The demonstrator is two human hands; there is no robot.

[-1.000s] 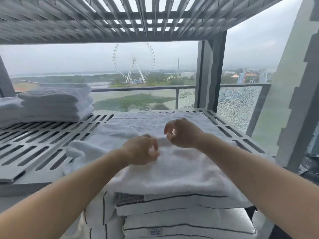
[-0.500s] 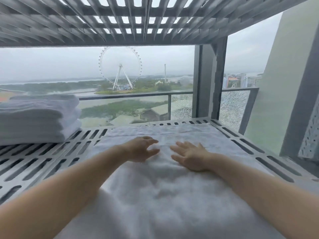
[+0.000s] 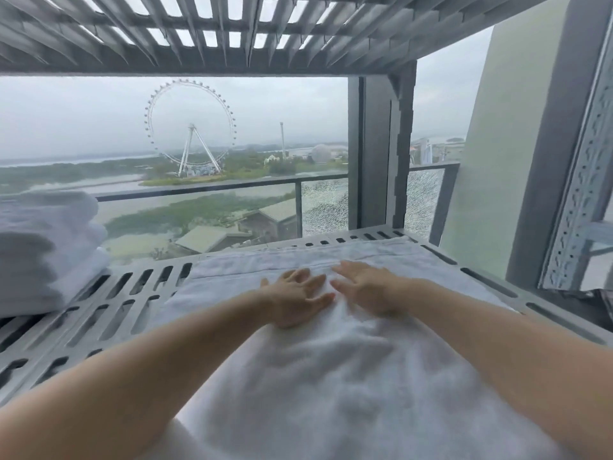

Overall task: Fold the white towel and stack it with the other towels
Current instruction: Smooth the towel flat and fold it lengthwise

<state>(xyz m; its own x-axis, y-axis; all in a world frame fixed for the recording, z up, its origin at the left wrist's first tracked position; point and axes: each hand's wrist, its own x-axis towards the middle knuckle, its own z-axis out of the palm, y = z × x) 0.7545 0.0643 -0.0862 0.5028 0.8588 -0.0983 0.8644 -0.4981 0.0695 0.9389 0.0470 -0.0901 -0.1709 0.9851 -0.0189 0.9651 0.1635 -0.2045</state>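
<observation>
A white towel lies spread over the slotted grey metal shelf, reaching from the near edge to the back. My left hand and my right hand rest flat on it side by side, palms down and fingers spread, near the towel's middle. Neither hand holds anything. A stack of folded white towels sits at the far left of the same shelf, well apart from both hands.
A second slotted shelf hangs close overhead. A grey upright post stands at the back right, and a perforated metal rail at the far right. Behind the shelf is a window onto a balcony railing.
My hands went from pinched together above the towel to lying flat on it with fingers spread. The view has moved closer to the shelf, and the stack below has dropped out of sight.
</observation>
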